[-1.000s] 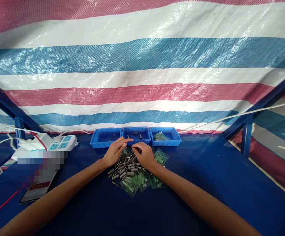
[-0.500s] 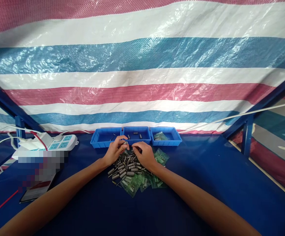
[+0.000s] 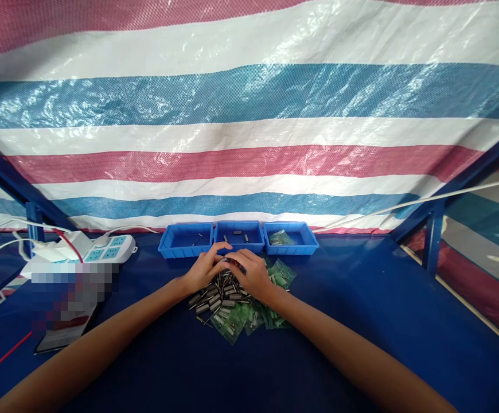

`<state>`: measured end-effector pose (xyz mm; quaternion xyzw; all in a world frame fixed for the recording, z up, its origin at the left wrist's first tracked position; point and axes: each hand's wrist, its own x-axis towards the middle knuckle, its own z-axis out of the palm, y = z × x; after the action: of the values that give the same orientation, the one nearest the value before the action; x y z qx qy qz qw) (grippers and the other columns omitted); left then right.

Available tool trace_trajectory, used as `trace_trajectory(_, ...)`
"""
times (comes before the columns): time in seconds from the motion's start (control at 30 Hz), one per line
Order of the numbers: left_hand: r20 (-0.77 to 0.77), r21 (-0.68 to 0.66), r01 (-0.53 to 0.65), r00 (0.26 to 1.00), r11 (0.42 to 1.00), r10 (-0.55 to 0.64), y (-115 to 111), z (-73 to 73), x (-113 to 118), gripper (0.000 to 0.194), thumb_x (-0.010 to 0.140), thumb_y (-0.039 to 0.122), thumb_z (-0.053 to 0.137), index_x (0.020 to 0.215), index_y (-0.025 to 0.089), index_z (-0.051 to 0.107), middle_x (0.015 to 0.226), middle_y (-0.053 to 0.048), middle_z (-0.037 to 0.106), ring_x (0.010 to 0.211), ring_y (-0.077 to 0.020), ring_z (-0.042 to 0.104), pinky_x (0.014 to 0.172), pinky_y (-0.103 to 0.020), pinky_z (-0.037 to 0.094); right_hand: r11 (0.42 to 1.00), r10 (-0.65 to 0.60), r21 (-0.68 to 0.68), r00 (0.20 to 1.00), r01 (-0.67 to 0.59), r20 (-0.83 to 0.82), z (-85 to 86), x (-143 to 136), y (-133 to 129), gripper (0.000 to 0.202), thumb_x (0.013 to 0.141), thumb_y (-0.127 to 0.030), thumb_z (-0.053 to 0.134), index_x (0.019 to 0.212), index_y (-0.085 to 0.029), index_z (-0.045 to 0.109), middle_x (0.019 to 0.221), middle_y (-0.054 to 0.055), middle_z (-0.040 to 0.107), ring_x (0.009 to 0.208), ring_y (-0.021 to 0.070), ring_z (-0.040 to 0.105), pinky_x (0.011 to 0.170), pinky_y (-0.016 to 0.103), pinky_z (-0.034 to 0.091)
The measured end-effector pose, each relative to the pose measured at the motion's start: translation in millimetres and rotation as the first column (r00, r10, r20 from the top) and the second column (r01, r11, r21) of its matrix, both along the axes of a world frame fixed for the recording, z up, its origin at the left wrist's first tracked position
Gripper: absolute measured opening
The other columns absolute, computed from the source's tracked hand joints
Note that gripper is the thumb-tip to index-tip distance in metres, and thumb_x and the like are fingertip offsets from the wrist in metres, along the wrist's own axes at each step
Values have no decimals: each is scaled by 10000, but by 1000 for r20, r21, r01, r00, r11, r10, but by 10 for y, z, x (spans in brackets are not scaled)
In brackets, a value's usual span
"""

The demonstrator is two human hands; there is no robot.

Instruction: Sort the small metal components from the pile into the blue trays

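My left hand and my right hand meet above the far side of a heap of small metal parts. Their fingertips touch or nearly touch. The left thumb and fingers are pinched, and what lies in them is too small to make out. My right fingers are curled in closely against the left ones, with a small dark bit showing at them that I cannot name. Grey blocks and thin rods make up the heap under both hands. Clear greenish plastic bags with small metal pieces lie against its near and right sides.
Behind the hands stand three blue bins: the left bin with thin rods, the middle bin with a few grey blocks, the right bin with a bag. To the left are a power strip, cables and a phone.
My hands have come together: the right fingers moved left and the left fingers dipped slightly to meet them. The bins, heap and bags look the same.
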<state>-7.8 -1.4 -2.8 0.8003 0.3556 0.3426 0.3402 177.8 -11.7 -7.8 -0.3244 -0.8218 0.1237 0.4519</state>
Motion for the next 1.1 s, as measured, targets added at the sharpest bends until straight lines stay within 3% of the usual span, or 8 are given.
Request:
trace_trajectory(0.1, 45, 18, -40, 998, 999, 39, -4, 10, 1, 375, 932, 399, 440, 1226, 169, 406, 526, 80, 377, 440, -75, 305, 451, -192, 222, 1000, 2, -21, 1000, -2, -6, 14, 0, -6, 171, 924, -281, 483, 986, -183, 608, 854, 80, 625, 763, 190, 574, 657, 303, 459)
trace_trajectory(0.17, 109, 61, -136, 986, 989, 128, 5, 18, 7, 323, 942, 372, 426, 1194, 170, 437, 550, 69, 388, 461, -81, 348, 466, -193, 273, 998, -9, -59, 1000, 7, -26, 24, 1, -9, 152, 913, -290, 492, 925, -179, 595, 795, 65, 600, 734, 182, 563, 643, 292, 452)
trace_trajectory(0.3, 236, 201, -291, 941, 935, 242, 38, 30, 36, 224, 904, 286, 512, 1104, 188, 493, 807, -14, 511, 655, -111, 489, 597, -225, 431, 989, -58, -144, 993, 44, -100, 55, 0, -5, 158, 902, -290, 481, 802, -183, 542, 703, 28, 531, 657, 154, 526, 607, 266, 427)
trace_trajectory(0.47, 229, 351, -243, 959, 904, 168, 61, 27, 39, 218, 880, 161, 498, 1092, 199, 533, 1069, -91, 480, 771, -130, 518, 678, -279, 481, 974, -117, -213, 977, 78, -176, 96, 3, 4, 204, 890, -290, 477, 710, -192, 480, 649, -1, 483, 600, 133, 484, 572, 247, 389)
trace_trajectory(0.73, 264, 361, -224, 955, 905, 131, 44, -4, 33, 282, 843, 136, 523, 1118, 198, 508, 1188, -125, 432, 816, -151, 554, 688, -320, 515, 964, -135, -251, 974, 86, -183, 101, 6, 9, 216, 901, -309, 449, 725, -190, 488, 654, -5, 484, 596, 127, 473, 583, 242, 384)
trace_trajectory(0.93, 184, 413, -211, 972, 886, 145, 9, 42, 28, 183, 864, 178, 553, 1046, 185, 563, 1181, -117, 463, 790, -137, 567, 783, -355, 508, 966, -133, -242, 976, 90, -170, 115, 11, 7, 244, 917, -328, 428, 724, -191, 486, 646, -4, 480, 584, 129, 466, 569, 244, 374)
trace_trajectory(1.1, 104, 404, -195, 980, 894, 167, 20, 55, 46, 160, 864, 260, 592, 1000, 179, 614, 942, -68, 606, 797, -154, 580, 727, -298, 506, 967, -128, -237, 979, 89, -156, 112, 15, 6, 266, 929, -348, 407, 729, -192, 489, 642, -4, 472, 578, 131, 457, 563, 244, 366)
